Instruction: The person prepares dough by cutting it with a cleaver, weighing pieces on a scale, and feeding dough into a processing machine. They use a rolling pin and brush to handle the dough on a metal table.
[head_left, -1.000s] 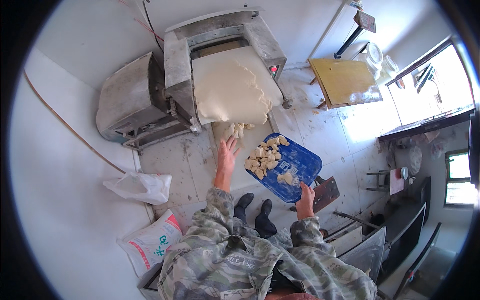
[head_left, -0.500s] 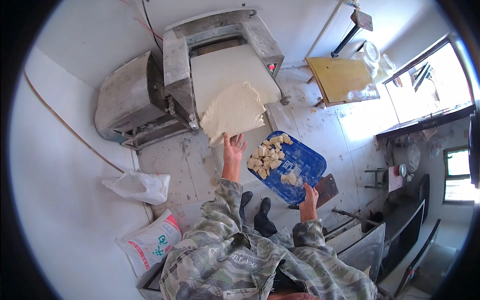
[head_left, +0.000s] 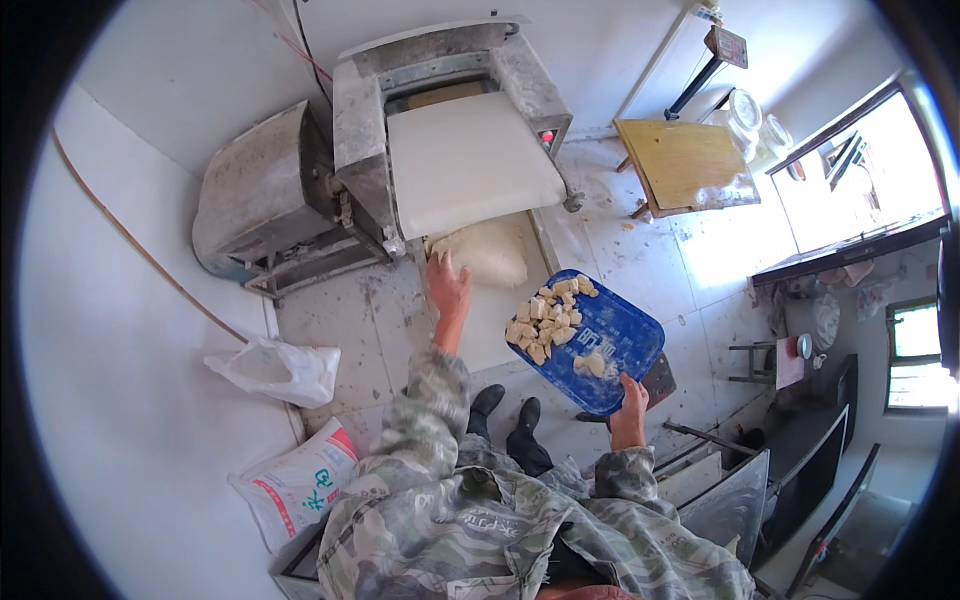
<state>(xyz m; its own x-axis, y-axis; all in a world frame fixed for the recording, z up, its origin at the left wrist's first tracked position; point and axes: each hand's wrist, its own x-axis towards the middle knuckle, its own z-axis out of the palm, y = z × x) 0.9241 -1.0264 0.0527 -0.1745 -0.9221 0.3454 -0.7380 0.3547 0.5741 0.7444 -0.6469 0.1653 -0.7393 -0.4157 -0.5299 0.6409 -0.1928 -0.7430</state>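
Note:
A pale sheet of dough [head_left: 488, 255] lies just below the front edge of the machine's white belt [head_left: 470, 165], partly hidden by it. At the dough's left edge is my left hand [head_left: 451, 290], its fingers apart and the tips against or very near the dough. My right hand [head_left: 629, 408] grips the near right rim of a blue tray [head_left: 625, 335], which it holds up over the floor. Dough chunks [head_left: 545, 315] are heaped on the tray's left side, with a smaller piece [head_left: 591, 365] nearer my right hand.
The floured grey dough machine [head_left: 360, 125] stands ahead, its rounded metal housing [head_left: 255, 190] to the left. A yellow-topped table [head_left: 690, 165] is at the far right. Left of me are a white plastic bag [head_left: 285, 372] and a printed sack [head_left: 300, 485]. Metal-framed equipment [head_left: 725, 495] stands near right.
The dough has dropped off the belt to the surface below its front edge. My left hand has moved slightly left and forward; the tray has shifted a little right and nearer.

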